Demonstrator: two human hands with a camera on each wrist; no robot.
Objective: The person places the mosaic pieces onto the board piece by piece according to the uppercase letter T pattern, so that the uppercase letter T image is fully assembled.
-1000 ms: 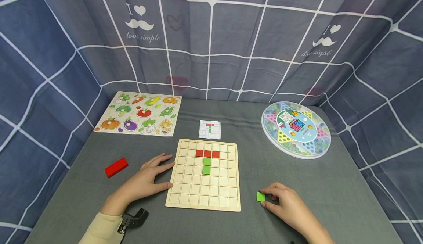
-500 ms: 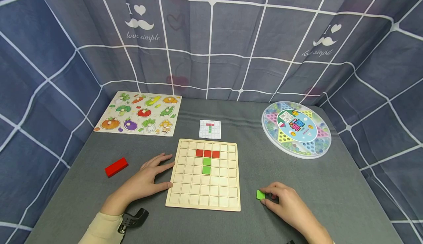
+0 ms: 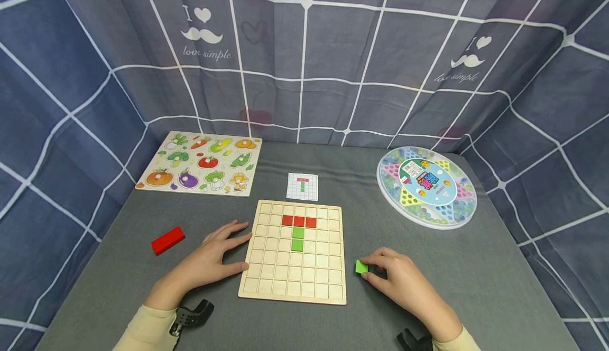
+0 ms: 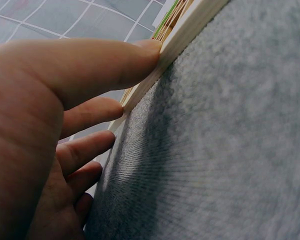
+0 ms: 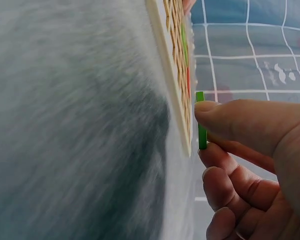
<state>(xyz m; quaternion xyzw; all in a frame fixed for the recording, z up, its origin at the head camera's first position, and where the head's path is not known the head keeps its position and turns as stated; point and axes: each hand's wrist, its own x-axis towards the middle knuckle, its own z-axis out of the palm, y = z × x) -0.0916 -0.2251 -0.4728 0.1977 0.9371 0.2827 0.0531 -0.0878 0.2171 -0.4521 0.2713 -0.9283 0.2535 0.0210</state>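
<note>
A wooden grid board (image 3: 314, 274) lies mid-table, with a row of three red tiles (image 3: 298, 221) and two green tiles (image 3: 297, 245) below the middle one. My left hand (image 3: 206, 261) touches its left edge with thumb and fingertips; the left wrist view shows the thumb on the board's rim (image 4: 182, 47), the fingers extended. Right of the board, my right hand (image 3: 399, 282) pinches a green square tile (image 3: 361, 266) between thumb and fingers. In the right wrist view this green tile (image 5: 202, 135) appears edge-on, apart from the board.
A small pattern card (image 3: 302, 186) with a red and green T lies behind the board. To the left is a red bar-shaped block (image 3: 168, 240). A vegetable puzzle board (image 3: 223, 174) and a round game board (image 3: 428, 203) are at the back, before a grid-patterned curtain (image 3: 342, 44).
Over the last half second my right hand has moved left and away from me with the green tile, closer to the board. The left hand stays at the board's edge.
</note>
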